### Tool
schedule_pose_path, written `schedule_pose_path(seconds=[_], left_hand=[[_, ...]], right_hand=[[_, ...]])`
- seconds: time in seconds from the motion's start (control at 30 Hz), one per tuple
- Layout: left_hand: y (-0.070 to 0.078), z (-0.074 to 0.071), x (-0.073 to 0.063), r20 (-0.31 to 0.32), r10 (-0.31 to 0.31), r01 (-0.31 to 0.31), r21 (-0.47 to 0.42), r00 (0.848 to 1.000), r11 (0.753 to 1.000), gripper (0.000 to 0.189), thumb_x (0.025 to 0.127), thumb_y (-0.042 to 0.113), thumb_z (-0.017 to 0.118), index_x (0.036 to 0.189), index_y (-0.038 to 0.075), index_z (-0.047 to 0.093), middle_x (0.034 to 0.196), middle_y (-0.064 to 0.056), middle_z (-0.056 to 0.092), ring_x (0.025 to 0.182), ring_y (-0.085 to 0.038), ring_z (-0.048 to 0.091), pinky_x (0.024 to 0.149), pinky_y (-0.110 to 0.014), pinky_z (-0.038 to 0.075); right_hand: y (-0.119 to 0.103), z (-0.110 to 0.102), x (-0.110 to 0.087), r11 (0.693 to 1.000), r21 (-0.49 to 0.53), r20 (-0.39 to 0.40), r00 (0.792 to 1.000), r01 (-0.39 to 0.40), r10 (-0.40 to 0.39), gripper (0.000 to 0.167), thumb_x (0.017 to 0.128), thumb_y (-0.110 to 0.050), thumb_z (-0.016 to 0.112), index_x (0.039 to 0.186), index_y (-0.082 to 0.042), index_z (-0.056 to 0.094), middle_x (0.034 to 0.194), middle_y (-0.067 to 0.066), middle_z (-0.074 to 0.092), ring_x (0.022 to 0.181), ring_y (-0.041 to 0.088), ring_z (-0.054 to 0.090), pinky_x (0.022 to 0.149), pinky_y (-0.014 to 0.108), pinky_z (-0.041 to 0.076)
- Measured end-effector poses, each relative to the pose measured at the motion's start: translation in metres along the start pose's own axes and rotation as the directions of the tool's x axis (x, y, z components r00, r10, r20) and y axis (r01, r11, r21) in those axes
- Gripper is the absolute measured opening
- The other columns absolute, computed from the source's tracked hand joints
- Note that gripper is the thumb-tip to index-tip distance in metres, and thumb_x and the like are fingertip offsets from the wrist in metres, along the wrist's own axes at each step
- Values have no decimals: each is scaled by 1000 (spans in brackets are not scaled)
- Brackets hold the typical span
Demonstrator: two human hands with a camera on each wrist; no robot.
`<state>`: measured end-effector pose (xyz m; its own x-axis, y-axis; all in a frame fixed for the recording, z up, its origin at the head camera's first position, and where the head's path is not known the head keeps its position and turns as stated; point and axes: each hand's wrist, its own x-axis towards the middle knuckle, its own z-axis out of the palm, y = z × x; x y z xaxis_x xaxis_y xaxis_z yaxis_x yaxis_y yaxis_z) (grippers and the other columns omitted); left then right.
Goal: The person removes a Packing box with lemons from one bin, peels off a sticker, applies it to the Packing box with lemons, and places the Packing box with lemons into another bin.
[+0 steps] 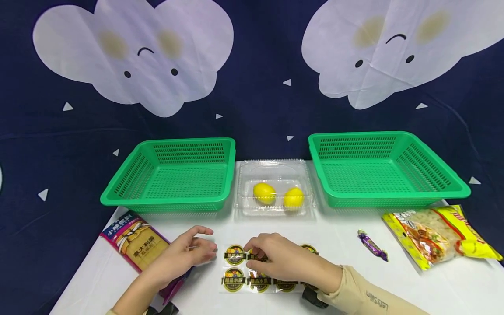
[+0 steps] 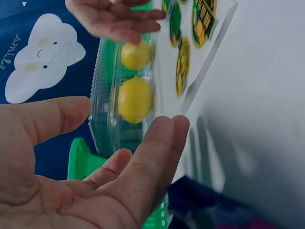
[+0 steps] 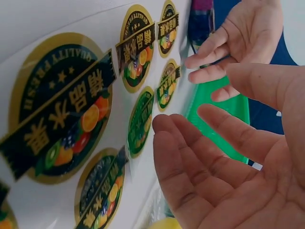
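Observation:
A clear sheet of round fruit stickers (image 1: 233, 279) lies on the white table near the front. My right hand (image 1: 281, 259) is over the sheet's upper middle, hiding some stickers. In the right wrist view its fingers are relaxed and slightly bent, holding nothing; whether they touch the sheet I cannot tell. To the left of the sheet is my left hand (image 1: 187, 252), fingers loosely spread and nothing in them. Partly under that forearm lies a purple and blue pasta packet (image 1: 139, 240). Behind the sheet, a clear plastic box (image 1: 271, 169) contains two yellow lemons (image 1: 264, 193).
Green baskets stand on both sides of the plastic box, the left basket (image 1: 169, 204) and the right basket (image 1: 393, 195). On the right lie a purple wrapped candy (image 1: 372, 246) and a yellow food bag (image 1: 437, 236). A dark cloud-print cloth (image 1: 260, 87) hangs behind the table.

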<state>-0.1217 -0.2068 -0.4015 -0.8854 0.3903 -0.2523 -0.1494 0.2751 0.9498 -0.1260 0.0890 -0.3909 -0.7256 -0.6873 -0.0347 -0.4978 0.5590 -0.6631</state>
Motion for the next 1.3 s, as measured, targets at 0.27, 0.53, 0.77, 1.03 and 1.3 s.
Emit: schedule_pose_path(seconds=[0.27, 0.53, 0.77, 1.03, 1.3], left_hand=[[-3, 12, 2, -22, -82, 79, -82, 996, 993, 52, 105, 12, 68, 145, -8, 42, 116, -23, 67, 108, -28, 75, 96, -41, 67], [-4, 16, 1, -1, -84, 84, -104, 996, 991, 51, 106, 8, 65, 147, -8, 41, 118, -22, 67, 108, -28, 75, 97, -42, 67], [-5, 19, 3, -7, -65, 64, -104, 998, 993, 50, 105, 7, 65, 146, -9, 42, 114, -20, 69, 104, -24, 73, 93, -42, 68], [-5, 25, 0, -43, -72, 69, -83, 996, 994, 53, 104, 13, 70, 147, -7, 46, 114, -17, 72, 97, -20, 71, 76, -30, 66], [-10, 35, 4, -89, -64, 57, -87, 994, 995, 56, 99, 8, 73, 145, -9, 46, 98, -8, 76, 82, -14, 66, 65, -23, 60]], right_hand=[[3, 3, 5, 1000, 10, 46, 999, -22, 22, 30, 103, -30, 74, 126, -10, 74, 104, -2, 76, 92, 1, 66, 87, 23, 59], [6, 4, 6, 1000, 18, 45, 999, -12, 11, 31, 102, -29, 75, 126, -10, 74, 103, -3, 76, 92, -1, 66, 87, 20, 59], [8, 5, 6, 1000, 20, 51, 999, -7, 6, 31, 102, -30, 74, 125, -9, 74, 102, -2, 76, 91, 0, 67, 84, 21, 59], [8, 5, 6, 999, 51, 24, 1000, -8, 7, 28, 101, -26, 76, 122, -7, 75, 101, 0, 78, 89, -2, 67, 83, 19, 60], [10, 7, 7, 995, 96, 19, 1000, -2, 0, 25, 101, -22, 76, 121, -6, 74, 100, 1, 78, 87, -4, 67, 82, 17, 61]])
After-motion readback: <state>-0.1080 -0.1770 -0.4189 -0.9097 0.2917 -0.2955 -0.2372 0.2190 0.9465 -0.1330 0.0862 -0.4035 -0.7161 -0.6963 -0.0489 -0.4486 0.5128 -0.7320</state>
